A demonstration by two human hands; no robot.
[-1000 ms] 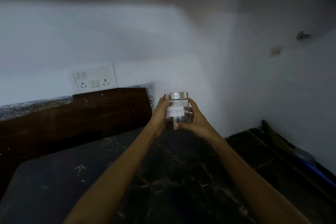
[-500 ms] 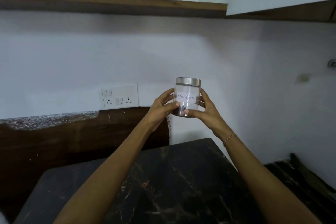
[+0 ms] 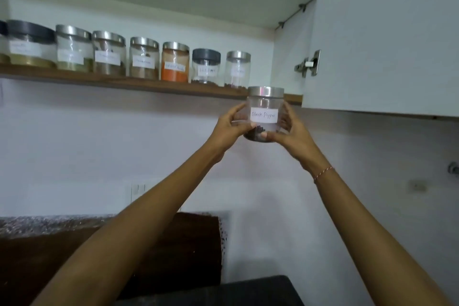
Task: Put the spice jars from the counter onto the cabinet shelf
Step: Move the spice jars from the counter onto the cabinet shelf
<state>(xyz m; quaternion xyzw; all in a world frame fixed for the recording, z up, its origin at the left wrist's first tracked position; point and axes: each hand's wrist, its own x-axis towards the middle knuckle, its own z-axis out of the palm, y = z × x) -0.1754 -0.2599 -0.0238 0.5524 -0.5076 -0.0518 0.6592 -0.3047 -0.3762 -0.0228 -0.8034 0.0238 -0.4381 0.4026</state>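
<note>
Black Pepper jar (image 3: 264, 114), clear glass with a steel lid, a white handwritten label and dark peppercorns at the bottom, is being cradled just below the cabinet shelf (image 3: 149, 84), at its right end. Left hand (image 3: 232, 128) and right hand (image 3: 290, 131) are curling round its sides. Judging from here, the lid may be catching the shelf edge, or bumping the shelved end jar (image 3: 237, 68).

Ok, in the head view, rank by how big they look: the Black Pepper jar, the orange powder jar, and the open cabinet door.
1. Cabinet door, by far the largest.
2. Black Pepper jar.
3. Orange powder jar.
The held jar sits nearer the camera, so the two jars may really be alike.
</note>
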